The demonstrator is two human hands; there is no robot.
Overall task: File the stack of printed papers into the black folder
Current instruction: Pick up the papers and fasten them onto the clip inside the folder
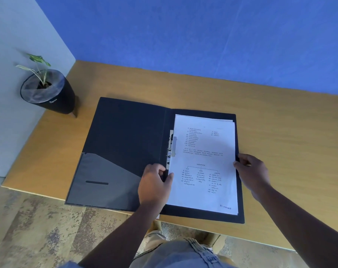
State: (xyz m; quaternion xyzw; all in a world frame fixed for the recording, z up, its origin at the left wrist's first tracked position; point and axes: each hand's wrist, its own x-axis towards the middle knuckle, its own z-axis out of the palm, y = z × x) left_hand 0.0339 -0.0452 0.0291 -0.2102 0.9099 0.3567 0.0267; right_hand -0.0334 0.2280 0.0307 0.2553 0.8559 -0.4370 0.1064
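The black folder [125, 136] lies open on the wooden desk, its left flap bearing a grey pocket [98, 171]. A stack of printed papers [204, 163] rests on the right flap, its left edge beside the metal clip [171, 147] at the spine. My left hand [154, 184] pinches the lower left edge of the stack, thumb on top. My right hand [251, 171] grips the stack's right edge with the fingers curled around it. The top sheet shows printed text and a small tree diagram.
A black pot with a small green plant [46, 89] stands at the desk's far left corner. The wooden desk [280, 142] meets a blue wall behind. The desk's front edge runs just under the folder, with patterned floor below.
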